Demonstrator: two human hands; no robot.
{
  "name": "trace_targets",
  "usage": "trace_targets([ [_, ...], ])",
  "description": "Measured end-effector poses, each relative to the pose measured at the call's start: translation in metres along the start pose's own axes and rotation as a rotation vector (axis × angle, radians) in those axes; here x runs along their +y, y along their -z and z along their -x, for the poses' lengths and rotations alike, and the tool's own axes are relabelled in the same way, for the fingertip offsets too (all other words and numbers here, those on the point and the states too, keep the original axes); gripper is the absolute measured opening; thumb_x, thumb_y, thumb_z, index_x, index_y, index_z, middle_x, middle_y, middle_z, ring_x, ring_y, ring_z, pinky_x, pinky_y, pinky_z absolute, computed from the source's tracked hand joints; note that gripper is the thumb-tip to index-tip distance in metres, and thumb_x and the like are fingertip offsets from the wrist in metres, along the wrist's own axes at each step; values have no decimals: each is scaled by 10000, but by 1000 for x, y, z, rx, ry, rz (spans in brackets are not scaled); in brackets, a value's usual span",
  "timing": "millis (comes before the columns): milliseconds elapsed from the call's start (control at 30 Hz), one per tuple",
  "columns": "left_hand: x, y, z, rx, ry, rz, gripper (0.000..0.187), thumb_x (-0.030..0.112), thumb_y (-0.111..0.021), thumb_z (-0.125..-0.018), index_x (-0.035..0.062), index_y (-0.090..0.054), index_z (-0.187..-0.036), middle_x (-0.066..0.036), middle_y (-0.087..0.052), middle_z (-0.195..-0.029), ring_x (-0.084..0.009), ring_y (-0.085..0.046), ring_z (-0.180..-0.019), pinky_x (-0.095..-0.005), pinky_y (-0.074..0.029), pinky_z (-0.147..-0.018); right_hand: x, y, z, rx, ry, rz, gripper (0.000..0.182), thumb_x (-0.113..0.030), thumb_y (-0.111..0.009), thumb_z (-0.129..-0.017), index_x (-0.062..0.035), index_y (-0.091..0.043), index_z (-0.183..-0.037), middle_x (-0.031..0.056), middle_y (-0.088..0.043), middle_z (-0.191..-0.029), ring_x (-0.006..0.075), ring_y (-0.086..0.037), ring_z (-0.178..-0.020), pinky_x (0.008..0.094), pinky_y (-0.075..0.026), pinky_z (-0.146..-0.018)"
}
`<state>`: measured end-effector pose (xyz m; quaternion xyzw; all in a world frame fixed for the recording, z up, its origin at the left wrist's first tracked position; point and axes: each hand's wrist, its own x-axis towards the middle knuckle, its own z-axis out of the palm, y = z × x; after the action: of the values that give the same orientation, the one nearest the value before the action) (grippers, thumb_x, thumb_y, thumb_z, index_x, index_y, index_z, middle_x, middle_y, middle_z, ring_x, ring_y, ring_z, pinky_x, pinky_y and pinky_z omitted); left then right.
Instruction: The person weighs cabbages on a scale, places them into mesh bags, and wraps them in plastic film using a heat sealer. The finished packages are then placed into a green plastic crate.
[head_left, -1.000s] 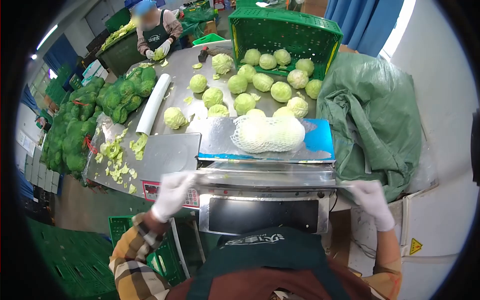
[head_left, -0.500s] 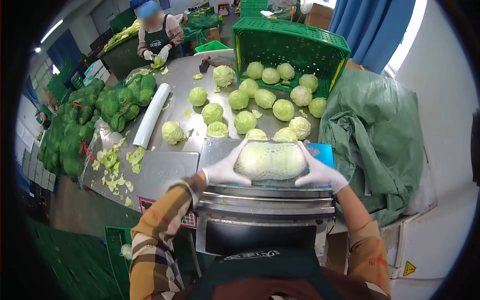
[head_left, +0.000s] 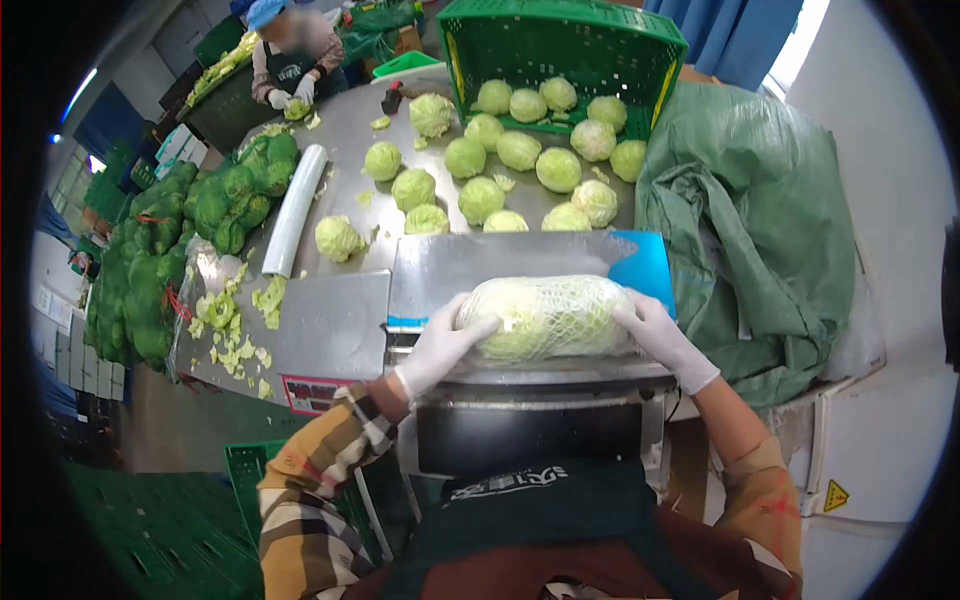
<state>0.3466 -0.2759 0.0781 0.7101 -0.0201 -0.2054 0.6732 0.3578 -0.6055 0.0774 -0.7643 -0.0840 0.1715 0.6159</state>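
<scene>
A pack of pale green cabbages (head_left: 550,322) in white foam netting lies lengthwise between my hands, over the front bars of a metal wrapping machine (head_left: 440,262). My left hand (head_left: 445,343), in a white glove, grips its left end with the thumb across the near side. My gloved right hand (head_left: 662,340) holds the other end, fingers against the netting. A shiny layer over the pack looks like clear film, though its edges cannot be made out. Behind the pack is the machine's flat plate, with a blue patch (head_left: 640,262) at its right.
Several loose cabbages (head_left: 482,200) lie on the steel table beyond, before a tipped green crate (head_left: 560,60). At left are a film roll (head_left: 297,210), a scale (head_left: 333,325), leaf scraps and netted cabbages (head_left: 150,270). Green sacking (head_left: 745,240) lies right; a co-worker (head_left: 295,60) handles a cabbage.
Both hands have brought the cabbage pack toward me, off the plate and onto the front bars. More of the plate shows behind it. The view has tilted slightly downward.
</scene>
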Motion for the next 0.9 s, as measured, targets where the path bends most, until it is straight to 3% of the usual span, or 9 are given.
trace_targets([
  [133,20,-15,73,-291,768,196,821,719,-481,-875,116,-431,-1429,-132,-575,-1307,-279,-633,-1080,-406,-553,-787,-39,-21,78,-366,-652,57,648,-487,-318,-1025,75,-631,-1099,158,-706,-895,197,-696,-736,278,-557,-623],
  [167,6,-21,85,-319,828,155,895,809,-265,-865,151,-371,-1462,-160,-659,-1166,-311,-712,-865,-355,-600,-712,-13,-40,93,-339,-605,-47,764,-575,-243,-1007,69,-655,-993,156,-700,-740,194,-657,-524,258,-509,-445],
  [300,-73,-33,110,-187,1003,478,831,787,-294,-878,190,-397,-1447,-124,-657,-1188,-256,-713,-892,-247,-599,-636,36,-62,120,-474,-776,-143,794,-644,-304,-972,64,-661,-1005,106,-704,-766,131,-625,-566,228,-499,-489],
  [367,-80,-23,112,-279,918,527,774,756,-390,-881,195,-458,-1409,-83,-623,-1253,-236,-641,-1087,-362,-569,-842,51,-64,122,-379,-795,-201,689,-596,-390,-975,30,-677,-1008,84,-703,-779,105,-603,-575,214,-488,-511],
  [533,-98,-24,169,24,862,539,561,562,-519,-947,120,-550,-1292,-88,-659,-1139,-216,-627,-1095,-313,-517,-913,57,-67,164,-117,-583,-223,272,-275,-688,-887,-8,-704,-937,53,-691,-881,108,-619,-773,241,-494,-695],
  [600,-127,-29,197,191,310,125,260,239,-677,-919,64,-638,-1106,-88,-659,-1086,-186,-631,-1021,-289,-489,-921,62,-67,183,107,-158,61,180,-148,-745,-815,8,-688,-885,63,-670,-917,135,-611,-871,271,-485,-786],
  [667,-129,-41,206,240,172,202,93,-9,-691,-850,19,-661,-933,-66,-656,-1045,-145,-614,-976,-283,-469,-927,68,-74,189,341,-27,152,89,-33,-720,-804,17,-658,-843,76,-660,-906,160,-615,-909,290,-479,-845],
  [800,-129,-48,190,577,-57,113,130,59,-569,-954,6,-596,-838,-52,-632,-817,-135,-608,-823,-287,-489,-838,86,-88,174,529,65,-87,60,-24,-596,-915,28,-625,-903,48,-647,-812,105,-593,-725,234,-470,-665],
  [900,-99,-56,170,653,-148,523,157,76,-506,-991,47,-522,-837,-1,-470,-650,-90,-474,-592,-261,-439,-609,75,-98,147,675,24,-225,102,-56,-547,-968,16,-609,-932,5,-580,-681,56,-522,-564,202,-414,-515],
])
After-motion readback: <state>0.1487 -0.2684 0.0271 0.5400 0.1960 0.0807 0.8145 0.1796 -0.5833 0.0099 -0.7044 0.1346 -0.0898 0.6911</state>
